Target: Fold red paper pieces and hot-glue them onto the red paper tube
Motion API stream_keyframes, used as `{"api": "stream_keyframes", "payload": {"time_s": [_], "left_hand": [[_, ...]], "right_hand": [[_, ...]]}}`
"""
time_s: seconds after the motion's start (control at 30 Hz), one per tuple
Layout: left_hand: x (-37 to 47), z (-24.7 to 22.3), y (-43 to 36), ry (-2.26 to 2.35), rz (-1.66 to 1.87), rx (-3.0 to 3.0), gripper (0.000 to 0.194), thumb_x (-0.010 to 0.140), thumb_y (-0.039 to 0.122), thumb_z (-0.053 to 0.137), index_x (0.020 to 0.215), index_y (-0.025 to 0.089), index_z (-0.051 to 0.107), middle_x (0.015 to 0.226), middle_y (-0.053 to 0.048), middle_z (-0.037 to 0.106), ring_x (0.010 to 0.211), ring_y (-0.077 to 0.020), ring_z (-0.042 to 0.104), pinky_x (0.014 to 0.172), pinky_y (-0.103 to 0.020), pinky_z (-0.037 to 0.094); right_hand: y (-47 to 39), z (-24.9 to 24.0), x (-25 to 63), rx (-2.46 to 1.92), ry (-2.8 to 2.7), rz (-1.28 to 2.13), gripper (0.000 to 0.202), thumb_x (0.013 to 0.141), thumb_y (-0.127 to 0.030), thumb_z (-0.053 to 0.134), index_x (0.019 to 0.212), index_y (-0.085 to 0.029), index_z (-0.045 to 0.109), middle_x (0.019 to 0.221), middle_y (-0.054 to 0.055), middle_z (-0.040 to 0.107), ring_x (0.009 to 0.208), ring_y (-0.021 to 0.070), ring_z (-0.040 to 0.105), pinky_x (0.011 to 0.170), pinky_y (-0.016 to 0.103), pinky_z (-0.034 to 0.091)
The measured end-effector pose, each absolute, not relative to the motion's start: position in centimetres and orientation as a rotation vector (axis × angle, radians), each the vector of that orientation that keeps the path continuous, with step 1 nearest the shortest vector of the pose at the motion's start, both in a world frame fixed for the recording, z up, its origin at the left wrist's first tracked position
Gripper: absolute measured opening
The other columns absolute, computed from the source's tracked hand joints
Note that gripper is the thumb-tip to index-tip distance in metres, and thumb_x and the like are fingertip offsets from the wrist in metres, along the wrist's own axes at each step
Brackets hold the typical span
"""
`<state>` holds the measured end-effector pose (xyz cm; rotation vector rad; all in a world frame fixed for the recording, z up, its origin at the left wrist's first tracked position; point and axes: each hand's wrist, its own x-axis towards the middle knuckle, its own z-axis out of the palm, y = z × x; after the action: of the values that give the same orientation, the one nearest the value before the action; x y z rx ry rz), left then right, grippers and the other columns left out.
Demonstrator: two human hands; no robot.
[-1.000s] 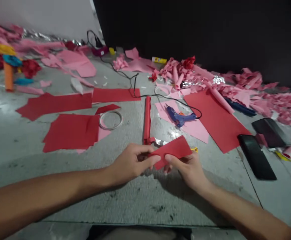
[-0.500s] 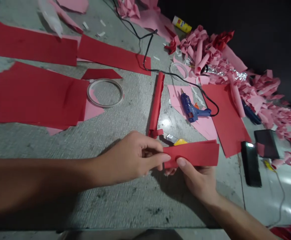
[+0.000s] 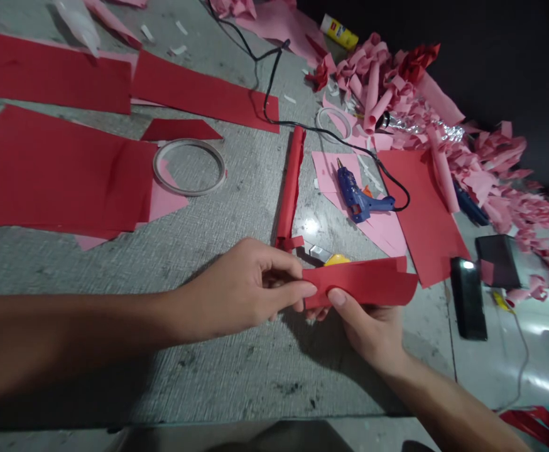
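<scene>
A folded strip of red paper (image 3: 364,282) is held in the air between both hands, close above the table. My left hand (image 3: 260,285) pinches its left end between thumb and fingers. My right hand (image 3: 369,326) grips it from below, thumb pressed on the front face, the other fingers mostly hidden behind. At the right end the layers stand apart and the front one curls. Just behind the strip lies a utility knife (image 3: 335,259) with a yellow body, partly covered by the paper. A rolled red paper tube (image 3: 291,188) rests beyond the left hand.
A blue glue gun (image 3: 360,198) with a black cord lies on pink paper. Red sheets (image 3: 62,169) and a tape ring (image 3: 190,166) are at left. Crumpled pink paper (image 3: 491,163), a glue stick (image 3: 339,31) and a black phone-like object (image 3: 468,298) are at right.
The strip's right end has bent into a curl and its layers have spread apart. Both hands keep their grip. The whole view has shifted slightly.
</scene>
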<state>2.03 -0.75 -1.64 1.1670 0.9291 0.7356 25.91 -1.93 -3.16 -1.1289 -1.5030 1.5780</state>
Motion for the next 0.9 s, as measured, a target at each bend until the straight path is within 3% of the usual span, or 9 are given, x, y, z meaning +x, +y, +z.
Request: {"api": "stream_keyframes", "payload": {"time_s": [0.2,0.33,0.67,0.9], "left_hand": [[2.0,-1.9,-0.8,0.886,0.762,1.116,0.020,0.097,0.030,0.069,0.084,0.020,0.079,0.064,0.003,0.067,0.051,-0.0073,0.055,0.047,-0.016,0.041],[2.0,-2.5,-1.0,0.925,0.767,1.178,0.030,0.101,0.033,0.064,0.077,0.020,0.076,0.056,0.004,0.062,0.050,-0.0072,0.055,0.048,-0.015,0.042],[1.7,-2.7,-1.2,1.024,0.770,1.273,0.038,0.102,0.040,0.060,0.074,0.018,0.074,0.054,0.001,0.064,0.049,-0.0096,0.059,0.048,-0.017,0.045],[1.7,-2.7,-1.3,1.050,0.765,1.282,0.041,0.102,0.044,0.061,0.073,0.017,0.074,0.056,-0.001,0.067,0.049,-0.0109,0.060,0.048,-0.019,0.046]], "right_hand": [[-1.9,-2.7,25.4,-1.187,-1.532,1.480,0.020,0.105,-0.031,0.071,0.093,-0.022,0.084,0.077,0.004,0.080,0.065,0.0184,0.074,0.062,0.032,0.063],[-1.7,-2.4,25.0,-1.194,-1.527,1.486,0.026,0.103,-0.036,0.073,0.084,-0.022,0.081,0.071,0.004,0.078,0.061,0.0174,0.072,0.059,0.030,0.062],[-1.7,-4.1,25.8,-1.048,-1.324,1.619,0.040,0.111,-0.041,0.059,0.091,-0.019,0.084,0.072,0.006,0.077,0.063,0.0190,0.072,0.063,0.033,0.060],[-1.7,-3.9,25.6,-1.077,-1.194,1.561,0.051,0.110,-0.049,0.059,0.075,-0.018,0.079,0.065,0.007,0.073,0.060,0.0199,0.069,0.058,0.032,0.056]]}}
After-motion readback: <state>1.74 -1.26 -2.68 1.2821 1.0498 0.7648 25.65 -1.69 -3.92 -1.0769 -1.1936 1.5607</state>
